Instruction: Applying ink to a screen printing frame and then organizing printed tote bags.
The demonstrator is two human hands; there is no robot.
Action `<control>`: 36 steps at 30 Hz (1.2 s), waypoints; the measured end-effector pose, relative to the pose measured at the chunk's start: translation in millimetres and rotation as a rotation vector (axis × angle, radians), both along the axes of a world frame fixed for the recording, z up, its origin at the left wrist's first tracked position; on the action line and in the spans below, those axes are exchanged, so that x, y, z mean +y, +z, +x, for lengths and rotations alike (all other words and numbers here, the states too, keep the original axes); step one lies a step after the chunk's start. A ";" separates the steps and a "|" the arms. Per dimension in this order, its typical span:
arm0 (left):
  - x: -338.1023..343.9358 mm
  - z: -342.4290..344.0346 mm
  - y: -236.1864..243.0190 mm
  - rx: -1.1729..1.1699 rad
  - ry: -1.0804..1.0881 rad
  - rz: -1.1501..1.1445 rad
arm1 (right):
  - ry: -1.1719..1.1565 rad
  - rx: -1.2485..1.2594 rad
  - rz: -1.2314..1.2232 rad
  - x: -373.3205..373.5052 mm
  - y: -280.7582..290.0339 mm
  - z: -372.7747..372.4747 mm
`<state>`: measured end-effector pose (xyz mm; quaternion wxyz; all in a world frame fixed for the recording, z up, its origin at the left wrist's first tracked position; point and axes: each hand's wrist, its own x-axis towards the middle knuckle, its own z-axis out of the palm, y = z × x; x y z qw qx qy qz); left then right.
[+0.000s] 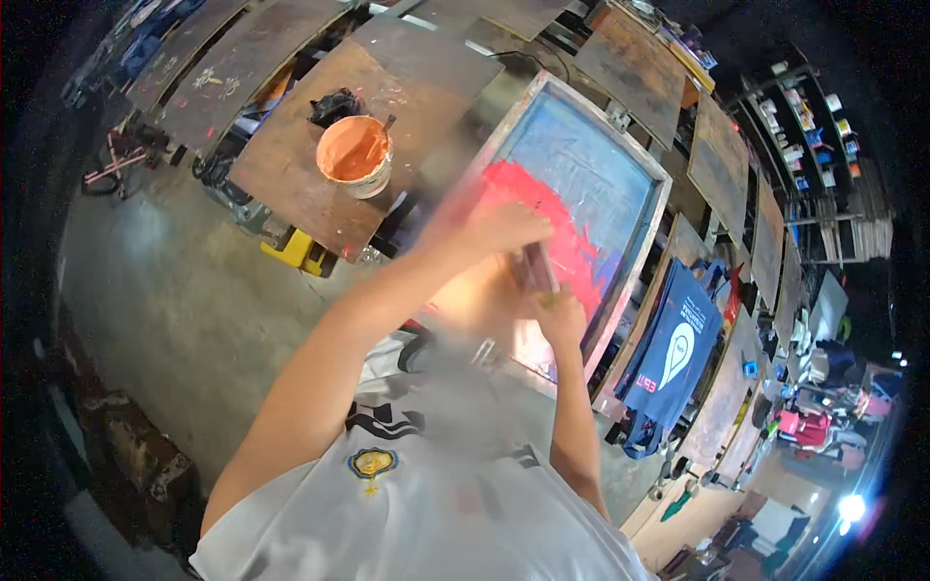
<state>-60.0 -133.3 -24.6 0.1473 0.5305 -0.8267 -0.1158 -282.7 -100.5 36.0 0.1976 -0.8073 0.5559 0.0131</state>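
Your left hand (511,229) has its fingers closed over the far end of a narrow squeegee (539,267), and your right hand (562,318) is curled round its near end, nearer your body; blur hides just how each fingertip sits. The squeegee spans the gap between your two sets of fingers, over the framed screen (663,181), though you cannot tell how firmly its edge meets the mesh. Bright red ink (523,184) spreads beyond your left fingers and to the right of both hands, with blue-grey mesh (603,160) farther out. Well to the left of your left fingers, a bucket (371,185) of orange ink stands on a brown board (276,179), a crumpled black thing (334,106) just behind it. Right of your right fingers, past the frame, dark blue bags (659,339) lie.
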 end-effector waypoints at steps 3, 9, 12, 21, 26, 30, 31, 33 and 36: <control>-7.2 -39.1 10.7 -0.012 -0.098 0.043 | -0.119 -0.014 0.011 19.6 -6.0 -29.8; -10.9 -38.3 13.4 0.058 -0.169 -0.097 | -0.331 -0.067 -0.053 53.2 -12.7 -5.5; -14.1 8.6 -19.5 0.155 -0.172 -0.024 | -0.279 -0.169 -0.015 50.6 -19.9 30.0; -2.1 82.1 -2.7 0.047 0.050 0.140 | -0.119 -0.139 0.074 24.9 -28.1 81.5; 10.5 36.6 2.6 0.028 -0.048 0.036 | -0.123 -0.102 0.085 26.9 -14.3 33.7; 20.1 -12.1 21.4 0.052 -0.104 0.101 | -0.243 -0.081 0.171 59.6 0.4 -0.4; 20.6 -15.8 26.6 0.037 -0.146 0.093 | -0.248 -0.074 0.178 67.6 1.2 -0.3; 18.0 -17.2 28.1 0.020 -0.191 0.088 | -0.332 -0.076 0.072 81.4 1.2 13.1; 11.8 -2.1 22.7 -0.048 -0.208 0.061 | -0.400 -0.079 0.068 84.3 -4.7 37.8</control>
